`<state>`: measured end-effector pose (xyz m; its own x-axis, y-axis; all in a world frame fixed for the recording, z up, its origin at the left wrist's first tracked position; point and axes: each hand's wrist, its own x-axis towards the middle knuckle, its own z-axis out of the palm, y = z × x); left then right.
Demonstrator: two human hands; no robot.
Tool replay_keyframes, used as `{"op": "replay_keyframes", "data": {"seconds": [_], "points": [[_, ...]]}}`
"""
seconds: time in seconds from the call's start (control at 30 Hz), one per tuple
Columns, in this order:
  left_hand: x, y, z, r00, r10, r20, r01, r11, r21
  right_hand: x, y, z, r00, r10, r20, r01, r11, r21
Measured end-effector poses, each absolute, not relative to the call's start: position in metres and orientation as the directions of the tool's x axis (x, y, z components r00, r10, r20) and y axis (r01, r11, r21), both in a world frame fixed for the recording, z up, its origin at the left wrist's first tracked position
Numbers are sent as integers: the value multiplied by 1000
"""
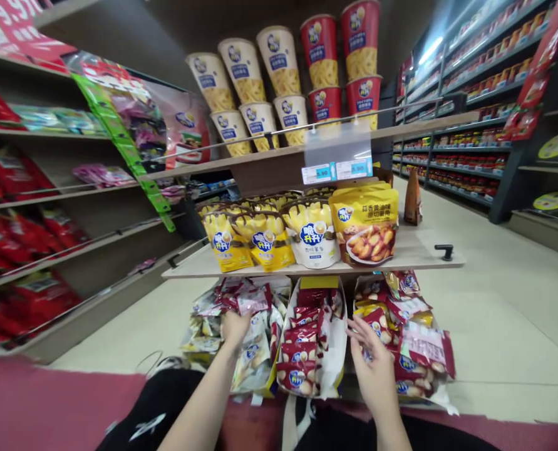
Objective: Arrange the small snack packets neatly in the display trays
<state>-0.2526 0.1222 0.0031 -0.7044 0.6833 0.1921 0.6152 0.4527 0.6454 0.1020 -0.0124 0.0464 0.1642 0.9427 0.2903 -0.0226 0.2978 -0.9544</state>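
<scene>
My left hand point(235, 327) reaches into the left box, its fingers closed on a dark red snack packet point(255, 300) with its pale printed side showing. Silver and white snack packets point(251, 358) lie beneath it. My right hand point(372, 354) has its fingers apart and holds nothing; it is by the left edge of the right box, near more dark red snack packets point(413, 363). Between my hands stands a white open box point(335, 357) with a row of dark red snack packets point(297, 354).
Above the boxes, a shelf board point(426, 254) carries yellow and white pouches point(312, 235). Stacked snack cups point(279, 56) stand on the upper shelf, with price tags point(337, 172) along its edge. Side shelves point(20, 275) hold red bags at left. Tiled floor point(508, 300) extends right.
</scene>
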Motion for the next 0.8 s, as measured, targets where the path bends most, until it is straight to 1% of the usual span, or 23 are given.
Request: {"op": "replay_keyframes", "data": {"seconds": [0.1,0.17,0.33,0.4,0.43,0.47,0.5,0.53,0.57,0.6,0.67,0.7,0.8], "points": [[-253,131,2,-745,649,152,543,459,703,110,-12,48,213,936,280,-25,292,-956],[-250,130,4,-759,624,184,522,416,744,113,-11,49,231,933,275,-30,289,-957],[-221,98,13,-771,526,359,516,187,836,112,-6,45,246,944,220,-92,249,-964],[-196,74,11,-782,492,382,485,95,869,104,-2,40,220,960,175,-142,209,-968],[-181,61,9,-784,497,373,450,41,892,99,1,36,196,969,148,-169,182,-969],[-165,48,7,-777,548,310,320,-81,944,92,3,33,167,979,117,-195,149,-969],[-148,36,5,-719,653,237,179,-155,972,86,5,29,141,987,80,-218,110,-970],[-131,26,2,-649,744,158,54,-162,985,79,6,25,124,992,37,-239,66,-969],[-116,18,1,-536,840,84,-46,-129,991,73,8,22,118,993,-9,-256,22,-966],[-104,11,0,-426,904,39,-110,-94,989,68,9,19,123,991,-50,-268,-16,-963],[-88,4,1,-303,953,12,-174,-68,982,63,10,16,144,986,-87,-277,-45,-960],[-84,3,2,-291,957,4,-185,-61,981,62,11,15,148,986,-75,-279,-32,-960],[-88,3,6,-393,919,-22,-148,-40,988,65,14,17,86,996,11,-301,36,-953]]}}
